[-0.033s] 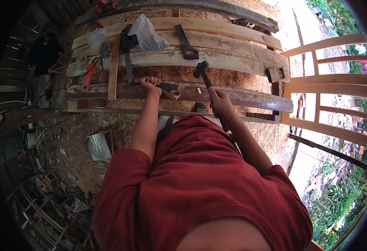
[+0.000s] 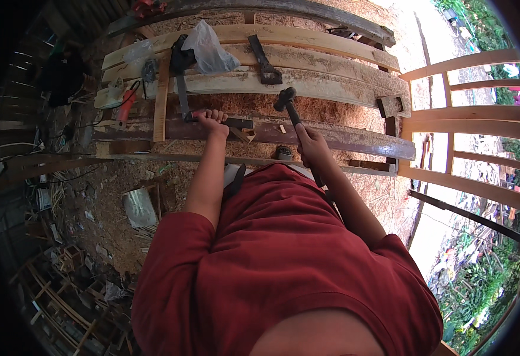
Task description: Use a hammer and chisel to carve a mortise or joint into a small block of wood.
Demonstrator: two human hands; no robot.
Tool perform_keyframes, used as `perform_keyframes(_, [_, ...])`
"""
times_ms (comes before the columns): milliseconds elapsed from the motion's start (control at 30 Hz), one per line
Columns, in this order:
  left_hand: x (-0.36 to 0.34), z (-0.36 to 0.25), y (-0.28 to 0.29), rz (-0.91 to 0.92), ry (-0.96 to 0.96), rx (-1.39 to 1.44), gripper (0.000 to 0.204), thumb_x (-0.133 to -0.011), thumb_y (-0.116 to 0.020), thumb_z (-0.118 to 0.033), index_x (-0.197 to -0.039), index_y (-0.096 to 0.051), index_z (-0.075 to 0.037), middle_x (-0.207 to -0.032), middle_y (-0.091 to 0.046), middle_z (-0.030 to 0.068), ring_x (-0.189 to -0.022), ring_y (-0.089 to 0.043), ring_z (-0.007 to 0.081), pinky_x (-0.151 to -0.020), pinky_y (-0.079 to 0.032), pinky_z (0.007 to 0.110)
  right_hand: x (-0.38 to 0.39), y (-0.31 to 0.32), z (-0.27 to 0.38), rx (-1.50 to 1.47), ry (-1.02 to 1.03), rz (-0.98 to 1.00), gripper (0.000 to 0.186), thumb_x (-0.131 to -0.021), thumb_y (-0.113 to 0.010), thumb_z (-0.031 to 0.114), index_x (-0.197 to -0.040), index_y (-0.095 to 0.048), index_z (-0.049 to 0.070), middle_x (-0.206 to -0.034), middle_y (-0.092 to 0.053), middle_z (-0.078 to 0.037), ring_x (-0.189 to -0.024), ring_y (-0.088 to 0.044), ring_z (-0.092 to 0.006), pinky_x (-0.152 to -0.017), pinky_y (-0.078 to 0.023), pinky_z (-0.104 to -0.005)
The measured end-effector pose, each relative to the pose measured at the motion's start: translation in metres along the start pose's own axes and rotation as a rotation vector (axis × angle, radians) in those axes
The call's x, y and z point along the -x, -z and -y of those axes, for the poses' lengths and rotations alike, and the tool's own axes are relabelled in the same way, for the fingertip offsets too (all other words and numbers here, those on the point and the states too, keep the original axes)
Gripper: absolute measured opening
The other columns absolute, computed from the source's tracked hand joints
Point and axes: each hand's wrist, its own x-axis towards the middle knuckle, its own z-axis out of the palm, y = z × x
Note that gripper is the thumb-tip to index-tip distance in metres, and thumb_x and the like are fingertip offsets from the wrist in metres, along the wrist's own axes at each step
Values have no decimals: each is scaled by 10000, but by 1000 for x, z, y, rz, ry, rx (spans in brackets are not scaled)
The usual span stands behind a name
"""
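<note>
My left hand (image 2: 212, 121) is closed around a red-and-black bar-shaped tool (image 2: 239, 123) lying across the front dark plank (image 2: 349, 138); a grey metal strip (image 2: 182, 92) runs up from beside it toward a black bag. A small wood offcut (image 2: 245, 135) sits under the tool's right end. My right hand (image 2: 312, 145) grips the handle of a black hammer (image 2: 285, 98), its head raised right of the left hand. A dark flat tool (image 2: 266, 65) rests on the pale boards behind the hammer, left of which lies a clear plastic bag (image 2: 206, 47).
A red power tool (image 2: 128, 104) with cords rests at the bench's left. A slatted wooden frame (image 2: 467, 124) stands at the right beside a dark bar (image 2: 473, 218). Sawdust and scraps cover the ground (image 2: 112, 202); a wooden block (image 2: 392, 105) sits at the bench's right end.
</note>
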Motion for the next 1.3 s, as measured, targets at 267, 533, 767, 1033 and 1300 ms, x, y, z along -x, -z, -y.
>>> perform_keyframes(267, [-1, 2, 23, -188, -20, 106, 357, -1023, -384, -355, -760, -448, -121, -707, -559, 62, -498, -325, 167, -598, -332, 367, -7, -8, 0, 217, 43, 25, 405, -1026, -669, 432, -1056, -626, 31, -675, -540, -11, -490, -517, -115, -432, -406, -312])
perform_keyframes(533, [-14, 5, 32, -221, -9, 112, 461, -1064, -283, -364, -804, -536, -79, -792, -657, 106, -492, -384, 183, -589, -380, 386, -107, -47, -71, 374, 277, -39, 653, -719, -946, 458, -1054, -642, -12, -809, -671, -94, -724, -672, -208, -703, -566, -409])
perform_keyframes(767, [-7, 8, 43, -332, -10, 206, 454, -1079, -279, -354, -823, -535, -79, -796, -654, 111, -491, -379, 191, -579, -379, 391, -150, -106, -110, 363, 175, -151, 543, -731, -968, 351, -983, -625, 15, -795, -667, -60, -627, -663, -175, -560, -547, -368])
perform_keyframes(1033, [14, -53, 42, -67, -115, 117, 546, -1132, -353, -505, -913, -621, -83, -953, -709, 77, -487, -337, 155, -566, -352, 360, -157, -122, -139, 365, 114, -171, 491, -759, -943, 353, -969, -621, 47, -801, -694, -81, -611, -684, -178, -520, -539, -371])
perform_keyframes(1300, [30, -33, 27, 241, -238, -1607, 463, -954, -769, -468, -1160, -794, -54, -1079, -804, 81, -975, -742, 241, -877, -545, 385, -162, -126, -132, 307, 63, -134, 511, -745, -958, 332, -976, -606, 41, -809, -693, -76, -608, -669, -179, -517, -535, -366])
